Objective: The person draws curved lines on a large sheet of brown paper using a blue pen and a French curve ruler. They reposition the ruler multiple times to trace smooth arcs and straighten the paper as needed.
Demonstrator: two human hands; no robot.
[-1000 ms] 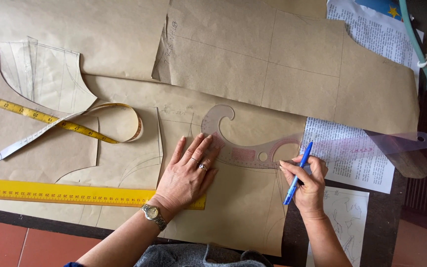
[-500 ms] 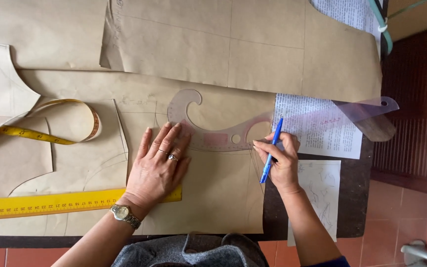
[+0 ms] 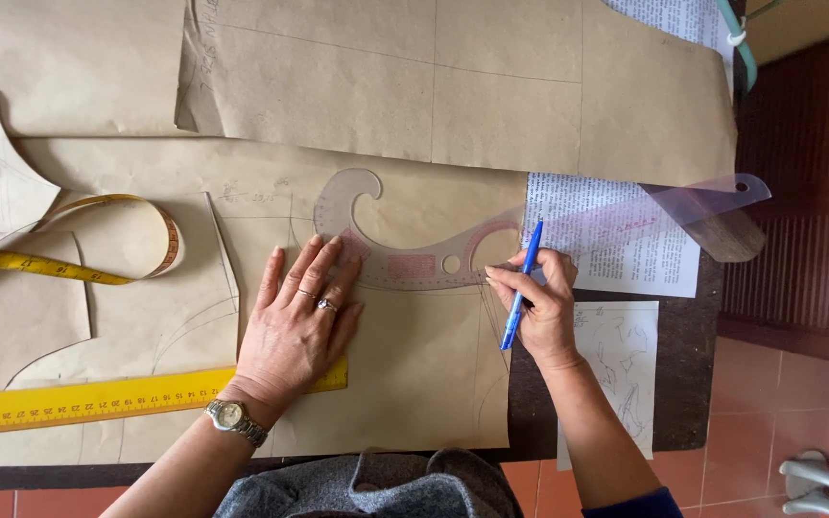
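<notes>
left hand (image 3: 297, 321): fingers spread flat, pressing clear curve ruler (image 3: 414, 259) onto brown pattern paper (image 3: 414, 384) | right hand (image 3: 539, 302): at ruler's 3 o'clock, fingers pinched around blue pen (image 3: 522, 285) | yellow ruler (image 3: 88, 398): at left hand's 8 o'clock

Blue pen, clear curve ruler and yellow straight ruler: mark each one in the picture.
blue pen (image 3: 520, 288), head view, on the middle of its barrel.
clear curve ruler (image 3: 414, 267), head view, on its pink-printed middle band.
yellow straight ruler (image 3: 79, 404), head view, on its bare left stretch.
</notes>
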